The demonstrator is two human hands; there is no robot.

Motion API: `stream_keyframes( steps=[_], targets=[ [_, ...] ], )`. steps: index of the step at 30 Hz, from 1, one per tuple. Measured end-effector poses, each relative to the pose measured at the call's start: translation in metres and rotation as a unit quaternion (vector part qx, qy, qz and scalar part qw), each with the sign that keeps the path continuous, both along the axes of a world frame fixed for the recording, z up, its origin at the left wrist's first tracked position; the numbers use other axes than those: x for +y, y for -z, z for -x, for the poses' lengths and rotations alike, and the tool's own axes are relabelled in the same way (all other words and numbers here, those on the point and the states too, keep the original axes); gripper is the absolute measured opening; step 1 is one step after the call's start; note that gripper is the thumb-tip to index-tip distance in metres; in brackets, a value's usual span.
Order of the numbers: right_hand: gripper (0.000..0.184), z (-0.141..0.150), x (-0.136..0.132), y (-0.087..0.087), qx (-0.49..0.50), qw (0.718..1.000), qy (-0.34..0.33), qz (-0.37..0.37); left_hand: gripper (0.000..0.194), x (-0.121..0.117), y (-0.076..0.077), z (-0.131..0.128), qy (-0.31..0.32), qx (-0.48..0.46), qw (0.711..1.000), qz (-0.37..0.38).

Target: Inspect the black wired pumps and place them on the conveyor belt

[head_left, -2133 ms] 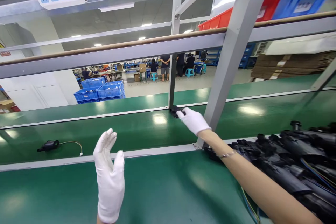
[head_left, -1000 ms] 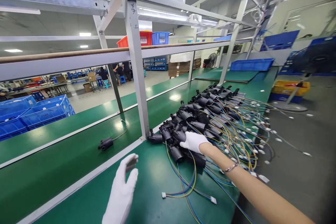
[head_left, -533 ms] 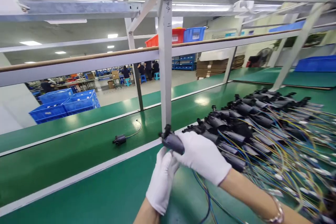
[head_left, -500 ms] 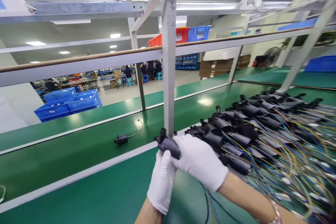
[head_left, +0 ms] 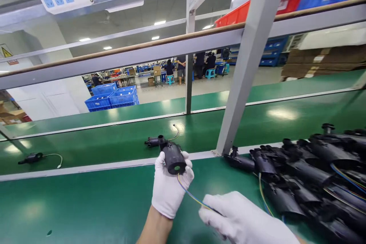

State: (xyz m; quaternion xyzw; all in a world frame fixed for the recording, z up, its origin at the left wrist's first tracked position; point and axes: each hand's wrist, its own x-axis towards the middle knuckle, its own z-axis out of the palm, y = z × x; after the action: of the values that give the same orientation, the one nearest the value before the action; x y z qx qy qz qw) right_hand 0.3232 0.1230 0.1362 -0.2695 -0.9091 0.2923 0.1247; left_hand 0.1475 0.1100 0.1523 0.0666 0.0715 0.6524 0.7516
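A black cylindrical pump [head_left: 173, 157] with a short spout sits in my gloved left hand [head_left: 169, 185], its round end tilted toward me. Blue and yellow wires [head_left: 191, 196] come out of that end. My right hand [head_left: 233, 215], also in a white glove, is closed around these wires lower down, to the right of the pump. The far wire ends are hidden by the right hand. Close behind the held pump, another black pump [head_left: 153, 142] lies on the green belt, its thin cable curling away.
A heap of black pumps [head_left: 286, 198] with wires covers the right side of the green bench [head_left: 94, 206]. A further pump [head_left: 33, 158] lies on the belt at left. A metal post [head_left: 243, 61] rises between bench and belt.
My right hand has moved off the pump body, down and right onto its wires. My left hand now holds the pump alone, turned with its round end toward me. The view has swung left.
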Motion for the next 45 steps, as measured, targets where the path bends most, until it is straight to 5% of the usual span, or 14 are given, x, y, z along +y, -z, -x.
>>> stream_keyframes(
  steps=[3, 9, 16, 20, 23, 27, 37, 39, 45],
  targets=[
    [0.031, -0.005, 0.002, -0.006, -0.041, 0.980, -0.098, -0.168, 0.048, 0.000, 0.010, 0.002, 0.037, 0.064, 0.995, -0.064],
    [0.032, -0.008, 0.005, -0.010, -0.085, 0.973, -0.123, -0.173, 0.069, 0.003, 0.021, -0.003, 0.060, 0.165, 0.969, -0.174],
    [0.043, -0.018, 0.018, -0.014, 0.083, 0.987, 0.037, -0.132, 0.060, 0.005, 0.022, -0.013, 0.060, 0.133, 0.978, -0.147],
    [0.059, -0.021, 0.019, -0.018, 0.192, 0.974, 0.090, -0.080, 0.065, 0.004, 0.026, -0.016, 0.027, 0.205, 0.961, -0.185],
    [0.058, -0.021, 0.018, -0.018, 0.246, 0.964, 0.087, -0.043, 0.062, -0.001, 0.026, -0.021, -0.076, 0.339, 0.918, -0.189],
    [0.056, -0.021, 0.020, -0.016, 0.267, 0.959, 0.087, -0.038, 0.106, -0.011, 0.025, -0.027, -0.211, 0.530, 0.808, -0.149],
    [0.062, -0.023, 0.026, -0.009, 0.270, 0.958, 0.088, -0.030, 0.108, -0.009, 0.043, -0.025, -0.317, 0.681, 0.627, -0.208],
    [0.061, -0.022, 0.028, -0.008, 0.275, 0.957, 0.089, -0.011, 0.111, -0.008, 0.043, -0.025, -0.314, 0.700, 0.606, -0.209],
    [0.060, -0.022, 0.032, -0.005, 0.276, 0.957, 0.091, 0.001, 0.112, -0.009, 0.038, -0.024, -0.291, 0.716, 0.604, -0.196]
  ],
)
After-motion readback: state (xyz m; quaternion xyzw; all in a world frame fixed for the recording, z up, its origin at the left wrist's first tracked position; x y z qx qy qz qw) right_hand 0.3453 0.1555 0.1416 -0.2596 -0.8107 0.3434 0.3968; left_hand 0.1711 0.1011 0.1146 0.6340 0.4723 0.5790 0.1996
